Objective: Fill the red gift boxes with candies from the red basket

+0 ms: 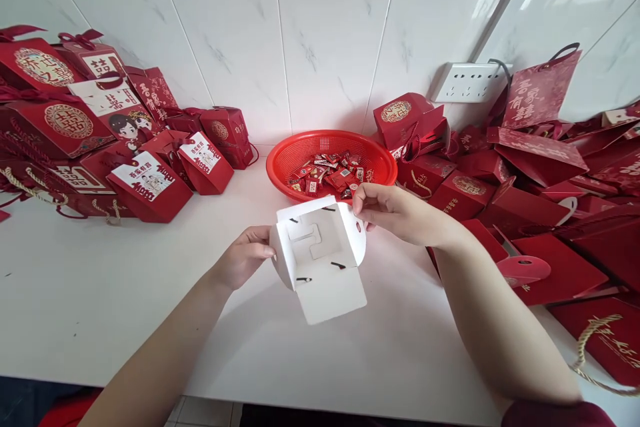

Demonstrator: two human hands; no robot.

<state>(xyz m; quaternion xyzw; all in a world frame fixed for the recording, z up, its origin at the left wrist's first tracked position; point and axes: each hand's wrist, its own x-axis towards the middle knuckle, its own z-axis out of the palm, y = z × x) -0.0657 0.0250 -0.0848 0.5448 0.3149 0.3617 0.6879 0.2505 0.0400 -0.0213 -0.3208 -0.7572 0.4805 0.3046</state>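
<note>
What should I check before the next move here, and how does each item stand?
1. Left hand on the white-lined box: ok, it grips the left flap.
2. Right hand on the box: ok, it holds the right flap.
3. Box closed: not ok, its near flap hangs outward.
4. Wrapped pieces contained: ok, they lie in the red basket beyond the box.
5. Box's outer print: cannot tell, mainly white inner faces show.

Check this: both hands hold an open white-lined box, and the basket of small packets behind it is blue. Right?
No: the basket of small packets is red, as the head view shows. The left hand and right hand hold the open box in front of it.
</note>
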